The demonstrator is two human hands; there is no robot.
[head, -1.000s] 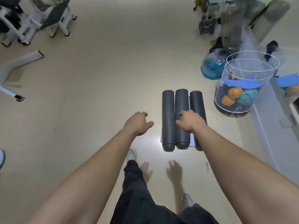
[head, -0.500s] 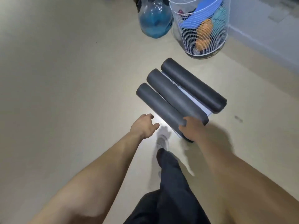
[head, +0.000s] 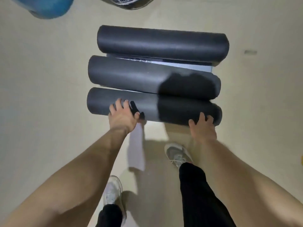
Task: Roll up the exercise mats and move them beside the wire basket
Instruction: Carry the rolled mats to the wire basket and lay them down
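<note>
Presently, three dark grey exercise mats lie fully rolled and parallel on the beige floor [head: 41,95], their long axes running across the view. The farthest rolled mat [head: 162,42] lies closest to the wire basket [head: 131,1], of which only the base shows, cut by the top edge. A strip of bare floor separates the two. The middle rolled mat [head: 124,73] lies just beside the farthest one. In the gap between them a flat pale sheet [head: 183,65] with illegible lettering shows underneath. The nearest rolled mat [head: 147,106] lies against the middle one on the person's side. A dark shadow covers the right-hand portions of both nearer rolls.

Left hand [head: 123,117]: placed on the nearest rolled mat towards its left end. The fingers are apart and fairly straight, laid over the top of the roll, and the thumb is splayed to the right against the near face.

Right hand [head: 202,126]: placed on the same roll close to its right end, with the fingertips touching the near face and slightly bent. Motion blur prevents a finding on whether it grips or merely rests.

Other items noted:
- A blurred blue rounded object [head: 47,7] sits at the top left, near the basket.
- A pale strip [head: 136,149] lies on the floor between the forearms, and its upper end meets the nearest roll.
- A white shoe [head: 113,190] and a grey shoe [head: 177,154] stand on the floor, below black trousers [head: 193,194].
</note>
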